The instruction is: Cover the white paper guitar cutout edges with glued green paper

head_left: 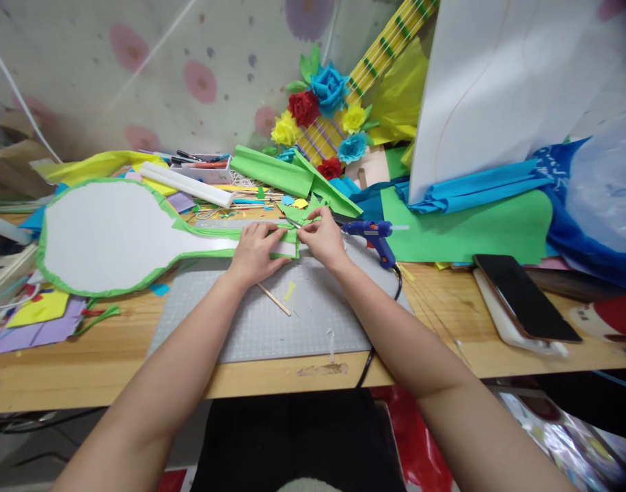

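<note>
A white paddle-shaped board point(108, 236) lies across the table, its rim wrapped in green crepe paper point(205, 254). My left hand point(256, 251) rests on its narrow handle with fingers spread, pressing it against the grey cutting mat point(241, 335). At the handle's right end, my right hand point(322, 239) is closed in a pinch on the green paper edge. A thin metal blade point(294, 223) shows beside those fingertips; the rest of it is hidden. Just right of this hand lies a blue glue gun point(373, 236). A thin wooden stick point(275, 299) sits below the left hand.
Green paper strips point(277, 171) and scraps lie behind my hands. A yellow paper guitar with flowers point(326, 116) leans at the back. A large green sheet point(467, 225) and a phone point(525, 297) are on the right. The glue gun's black cord point(367, 369) runs over the front edge.
</note>
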Demonstrator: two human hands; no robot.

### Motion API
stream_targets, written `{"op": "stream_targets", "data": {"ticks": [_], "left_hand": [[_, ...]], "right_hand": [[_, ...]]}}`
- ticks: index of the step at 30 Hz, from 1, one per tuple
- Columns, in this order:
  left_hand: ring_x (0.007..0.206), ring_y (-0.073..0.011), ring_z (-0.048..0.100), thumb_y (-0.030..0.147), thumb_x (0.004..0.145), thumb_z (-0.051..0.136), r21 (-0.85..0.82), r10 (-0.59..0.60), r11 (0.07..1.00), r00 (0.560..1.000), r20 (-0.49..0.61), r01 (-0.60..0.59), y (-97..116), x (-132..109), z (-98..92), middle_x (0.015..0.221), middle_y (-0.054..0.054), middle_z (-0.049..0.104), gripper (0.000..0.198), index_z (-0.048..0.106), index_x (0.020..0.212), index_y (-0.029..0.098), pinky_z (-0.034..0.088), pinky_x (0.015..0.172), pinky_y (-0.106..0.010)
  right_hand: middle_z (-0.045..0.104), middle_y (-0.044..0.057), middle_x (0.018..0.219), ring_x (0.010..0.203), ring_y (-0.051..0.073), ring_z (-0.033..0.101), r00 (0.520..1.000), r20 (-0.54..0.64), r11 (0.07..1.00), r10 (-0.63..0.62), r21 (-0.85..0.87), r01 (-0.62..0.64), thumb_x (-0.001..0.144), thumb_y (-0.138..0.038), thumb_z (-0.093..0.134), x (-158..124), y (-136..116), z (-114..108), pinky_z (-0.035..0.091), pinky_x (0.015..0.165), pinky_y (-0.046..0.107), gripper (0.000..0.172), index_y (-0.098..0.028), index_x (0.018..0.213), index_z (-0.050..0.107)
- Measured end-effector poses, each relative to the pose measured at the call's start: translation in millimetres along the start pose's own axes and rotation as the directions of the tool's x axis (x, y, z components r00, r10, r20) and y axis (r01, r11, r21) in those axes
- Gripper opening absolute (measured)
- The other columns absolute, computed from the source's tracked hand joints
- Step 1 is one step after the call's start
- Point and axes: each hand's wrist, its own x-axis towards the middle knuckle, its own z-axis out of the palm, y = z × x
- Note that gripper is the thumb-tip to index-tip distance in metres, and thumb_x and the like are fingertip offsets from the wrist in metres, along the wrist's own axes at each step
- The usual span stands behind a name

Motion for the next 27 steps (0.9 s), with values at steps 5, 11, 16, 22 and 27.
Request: {"op": "stream_targets", "data": {"ticks": [5,11,16,22,27], "left_hand": [[0.107,-0.0289,0.046,0.046,0.073,0.064,0.023,-0.006,1.000,1.000,0.000,0.006,0.0,0.0,0.2,0.115,-0.012,0.054,0.055,0.055,0.121,0.019,0.034,0.091,-0.043],[0.108,-0.0294,0.045,0.046,0.073,0.064,0.024,-0.033,0.999,0.999,-0.007,0.034,-0.4,0.9,-1.3,0.115,-0.012,0.053,0.055,0.054,0.121,0.021,0.033,0.093,-0.044],[0.107,-0.0294,0.046,0.046,0.072,0.065,0.034,-0.029,0.999,0.999,-0.030,0.030,-2.0,0.4,-0.3,0.114,-0.012,0.054,0.057,0.054,0.121,0.020,0.033,0.093,-0.044],[0.106,-0.0296,0.046,0.045,0.073,0.064,0.033,-0.040,0.999,0.998,-0.043,0.041,-3.4,0.0,-0.2,0.114,-0.013,0.054,0.055,0.055,0.121,0.019,0.033,0.092,-0.044],[0.106,-0.0302,0.045,0.045,0.074,0.063,0.040,-0.061,0.997,0.997,-0.043,0.062,-2.8,1.3,-0.7,0.114,-0.012,0.054,0.054,0.054,0.122,0.021,0.033,0.092,-0.045]], "right_hand": [[0.059,-0.004,0.067,0.072,0.018,0.062,0.997,-0.031,0.989,-0.072,-0.129,0.067,0.067,-0.019,0.056,-8.9,-15.0,-3.0,0.046,0.077,0.035,0.025,-0.024,0.088,0.043],[0.064,-0.003,0.076,0.077,0.016,0.065,0.997,-0.050,0.992,-0.062,0.109,0.067,0.070,-0.020,0.053,-5.3,2.3,1.8,0.048,0.080,0.036,0.025,-0.025,0.093,0.044],[0.066,-0.001,0.080,0.076,0.015,0.065,0.992,0.112,0.949,0.063,0.300,-0.094,0.069,-0.020,0.055,-0.3,21.7,9.7,0.052,0.076,0.035,0.023,-0.023,0.090,0.049],[0.067,-0.002,0.081,0.079,0.016,0.067,0.988,0.141,0.940,0.067,0.323,-0.110,0.062,-0.008,0.050,-4.3,15.3,11.2,0.052,0.078,0.037,0.036,-0.023,0.095,0.051],[0.067,-0.002,0.082,0.085,0.017,0.067,0.985,0.165,0.932,0.058,0.344,-0.113,0.060,-0.004,0.047,-8.0,8.8,11.9,0.051,0.084,0.040,0.043,-0.024,0.098,0.050]]}}
